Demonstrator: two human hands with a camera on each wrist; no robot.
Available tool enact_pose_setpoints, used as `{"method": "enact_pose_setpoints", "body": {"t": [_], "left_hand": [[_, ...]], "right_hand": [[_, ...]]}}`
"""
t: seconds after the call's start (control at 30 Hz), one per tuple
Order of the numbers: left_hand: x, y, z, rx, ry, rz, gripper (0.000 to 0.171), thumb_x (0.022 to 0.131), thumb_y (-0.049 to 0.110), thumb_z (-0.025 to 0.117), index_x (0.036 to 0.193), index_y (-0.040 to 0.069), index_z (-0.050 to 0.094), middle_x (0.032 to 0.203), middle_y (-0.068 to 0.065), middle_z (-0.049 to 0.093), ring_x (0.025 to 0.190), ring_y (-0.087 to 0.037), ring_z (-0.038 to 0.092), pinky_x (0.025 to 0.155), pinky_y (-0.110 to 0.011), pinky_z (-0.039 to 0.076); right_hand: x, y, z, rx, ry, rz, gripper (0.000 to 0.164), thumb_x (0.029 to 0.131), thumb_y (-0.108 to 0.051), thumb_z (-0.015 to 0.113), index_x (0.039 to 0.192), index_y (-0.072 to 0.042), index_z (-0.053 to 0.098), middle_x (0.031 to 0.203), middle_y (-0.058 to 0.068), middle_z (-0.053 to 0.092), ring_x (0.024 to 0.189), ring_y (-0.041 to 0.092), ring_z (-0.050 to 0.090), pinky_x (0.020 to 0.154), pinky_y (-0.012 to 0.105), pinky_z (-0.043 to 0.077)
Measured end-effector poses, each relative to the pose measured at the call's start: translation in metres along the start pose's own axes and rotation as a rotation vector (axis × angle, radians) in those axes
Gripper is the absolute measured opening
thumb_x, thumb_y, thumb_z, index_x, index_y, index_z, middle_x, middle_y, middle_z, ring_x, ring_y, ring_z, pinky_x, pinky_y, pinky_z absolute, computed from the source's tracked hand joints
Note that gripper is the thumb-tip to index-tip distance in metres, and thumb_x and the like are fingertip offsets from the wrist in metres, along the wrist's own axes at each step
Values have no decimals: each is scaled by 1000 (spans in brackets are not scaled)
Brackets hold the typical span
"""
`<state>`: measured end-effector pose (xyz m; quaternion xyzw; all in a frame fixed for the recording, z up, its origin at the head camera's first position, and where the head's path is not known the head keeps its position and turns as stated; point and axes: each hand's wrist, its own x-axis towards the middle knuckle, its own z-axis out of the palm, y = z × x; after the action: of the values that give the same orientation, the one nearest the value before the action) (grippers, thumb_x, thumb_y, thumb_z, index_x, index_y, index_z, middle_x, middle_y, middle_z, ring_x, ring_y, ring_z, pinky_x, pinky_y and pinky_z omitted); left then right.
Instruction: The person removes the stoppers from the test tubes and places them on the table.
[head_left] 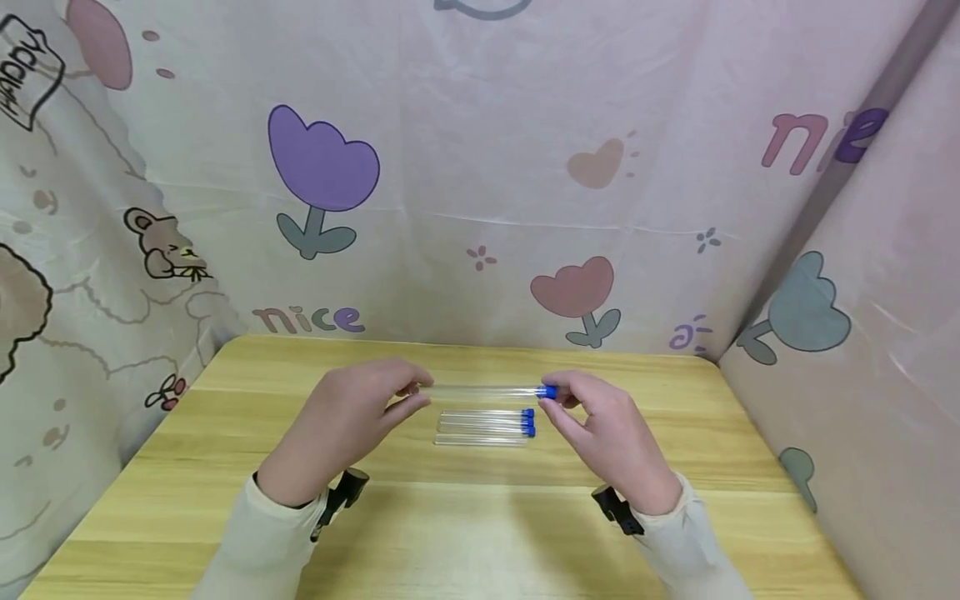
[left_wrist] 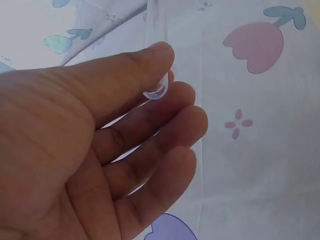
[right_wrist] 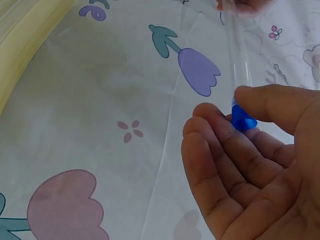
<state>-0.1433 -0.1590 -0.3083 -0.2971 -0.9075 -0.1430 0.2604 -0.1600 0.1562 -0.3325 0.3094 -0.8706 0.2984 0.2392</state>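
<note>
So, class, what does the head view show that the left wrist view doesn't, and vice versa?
Only head view: the right hand, the blue cap on the held tube, and other tubes lying on the tabletop.
Only left wrist view: the rounded clear end of that tube and the left palm.
Both: the left hand pinching the held tube, and the flower-printed backdrop.

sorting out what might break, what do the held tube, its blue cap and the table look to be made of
Held tube: glass or rigid plastic, see-through and glossy with pale glints; the look leaves open which.
Blue cap: probably plastic, shiny, with bright highlights.
Table: wood or wood-look laminate, with a soft sheen and grain streaks running across.
</note>
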Motion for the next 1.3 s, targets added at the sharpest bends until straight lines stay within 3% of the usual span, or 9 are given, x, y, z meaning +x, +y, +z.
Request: {"method": "enact_pose_setpoints", "body": {"t": [0.17,0.43,0.77,1.3], "left_hand": [[-1,-1,2,34,52,39,20,88,19,84,105,14,76,94,5,75,74,-8,67,61,-27,56],[-2,4,6,21,137,110,24,80,10,90,99,14,76,90,5,73,71,-8,66,61,-26,57],[-2,0,13,25,146,128,26,76,9,92,96,14,75,88,5,72,69,-7,64,60,-25,56],[-2,0,11,13,126,133,28,75,9,92,96,15,75,88,6,72,67,-6,63,61,-24,56]], "right_hand": [[3,-1,2,-45,-29,-4,15,95,-13,77,109,-13,72,98,-9,72,84,4,63,73,28,57],[1,2,7,-106,10,-74,19,89,-6,81,107,-10,74,98,-5,73,83,7,66,74,28,59],[-2,3,15,-132,29,-91,19,87,-5,83,104,-9,73,96,-3,72,84,8,67,75,27,59],[-3,1,11,-147,73,-133,22,83,-5,86,102,-8,76,91,-3,72,79,8,66,71,25,58]]}}
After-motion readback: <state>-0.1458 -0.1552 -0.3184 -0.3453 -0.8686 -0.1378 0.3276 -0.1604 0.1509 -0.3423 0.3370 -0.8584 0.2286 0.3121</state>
